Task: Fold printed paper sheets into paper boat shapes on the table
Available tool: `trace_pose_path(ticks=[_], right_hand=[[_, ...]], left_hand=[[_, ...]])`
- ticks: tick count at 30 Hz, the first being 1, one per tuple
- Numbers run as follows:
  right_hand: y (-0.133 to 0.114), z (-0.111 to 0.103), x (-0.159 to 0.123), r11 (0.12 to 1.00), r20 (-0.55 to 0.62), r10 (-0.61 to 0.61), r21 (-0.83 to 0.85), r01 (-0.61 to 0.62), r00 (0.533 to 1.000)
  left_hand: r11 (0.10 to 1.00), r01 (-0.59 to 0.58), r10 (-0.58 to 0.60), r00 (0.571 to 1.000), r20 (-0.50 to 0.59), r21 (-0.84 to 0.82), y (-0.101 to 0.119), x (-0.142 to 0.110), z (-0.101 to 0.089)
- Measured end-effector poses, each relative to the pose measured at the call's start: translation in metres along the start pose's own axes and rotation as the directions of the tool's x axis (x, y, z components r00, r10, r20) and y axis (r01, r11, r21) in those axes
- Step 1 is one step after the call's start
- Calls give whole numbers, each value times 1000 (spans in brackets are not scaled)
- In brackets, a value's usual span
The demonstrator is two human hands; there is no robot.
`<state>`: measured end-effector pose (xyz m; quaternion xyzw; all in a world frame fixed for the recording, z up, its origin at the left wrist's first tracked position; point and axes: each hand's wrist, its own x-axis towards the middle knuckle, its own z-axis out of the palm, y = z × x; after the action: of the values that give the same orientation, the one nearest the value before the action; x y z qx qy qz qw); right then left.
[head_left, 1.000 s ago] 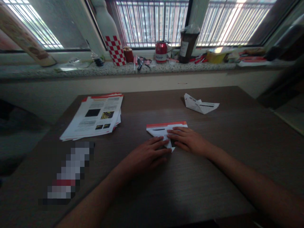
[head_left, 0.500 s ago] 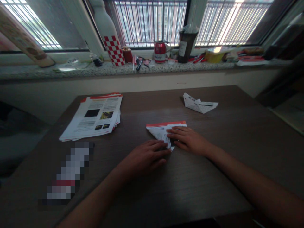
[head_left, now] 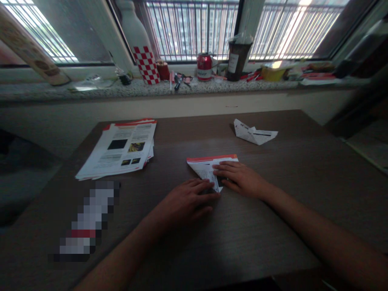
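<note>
A folded sheet of printed paper [head_left: 202,165] lies on the brown table in the head view, roughly triangular, with a red band along its far edge and its point towards me. My left hand [head_left: 189,202] rests at the near left edge of the paper, fingers stretched out and touching it near the point. Flat across the paper's right part lies my right hand [head_left: 238,178], its fingers extended and slightly apart. Both hands cover some of the sheet. Beyond them, at the back right, sits a folded paper boat [head_left: 254,133].
A stack of printed sheets [head_left: 121,147] lies at the table's back left. Nearer to me is a pixelated long object [head_left: 91,218]. On the granite windowsill [head_left: 115,91] stand a checkered bottle [head_left: 146,64], a red can [head_left: 204,66] and a dark drink cup [head_left: 238,58].
Almost nothing differs. The fingers of my left hand have shifted very slightly by the paper's point; my right hand and the paper stay in place.
</note>
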<state>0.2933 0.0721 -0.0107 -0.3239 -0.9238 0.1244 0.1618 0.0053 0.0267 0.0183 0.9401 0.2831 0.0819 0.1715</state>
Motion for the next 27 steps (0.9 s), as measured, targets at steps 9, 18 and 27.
trace_pose_path(ticks=[9,18,27], right_hand=[[2,-2,-1,1000,-3,15,10,-15,1000],[6,0,-1,1000,8,14,14,-15,1000],[3,2,-2,1000,-7,16,-1,-16,1000]], left_hand=[[999,46,-46,999,-5,-17,4,4,6],[999,46,-46,998,33,16,1,2,3],[997,59,-60,998,25,51,-2,2,3]])
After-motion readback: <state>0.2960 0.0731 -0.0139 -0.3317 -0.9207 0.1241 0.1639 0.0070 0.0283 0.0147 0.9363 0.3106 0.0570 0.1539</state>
